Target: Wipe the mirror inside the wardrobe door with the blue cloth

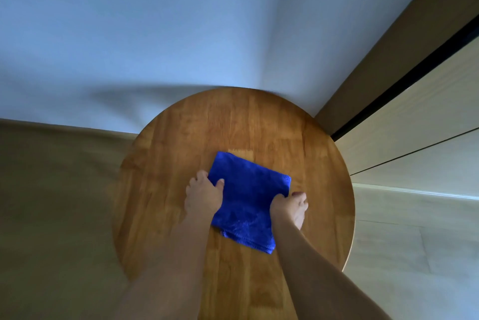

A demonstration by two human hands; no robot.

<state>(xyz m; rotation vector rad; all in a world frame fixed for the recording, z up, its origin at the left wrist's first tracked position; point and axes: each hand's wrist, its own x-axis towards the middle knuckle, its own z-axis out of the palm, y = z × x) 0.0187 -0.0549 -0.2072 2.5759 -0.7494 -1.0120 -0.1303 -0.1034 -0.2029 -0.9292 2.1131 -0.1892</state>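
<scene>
Round wooden tabletop [259, 125] against a pale wall [155, 34], folded blue cloth [248, 198] near centre.

Warm, glossy plank grain underneath; soft, fuzzy, square-folded cloth lying flat. Gripped at its nine o'clock edge by left hand [203, 195], fingers curled over; pinched at its three o'clock edge by right hand [290, 207]. Pale wardrobe panels [414, 117] at two o'clock.

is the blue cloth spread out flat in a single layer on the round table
No, the blue cloth lies folded on the table, stacked layers showing at its near edge.
</scene>
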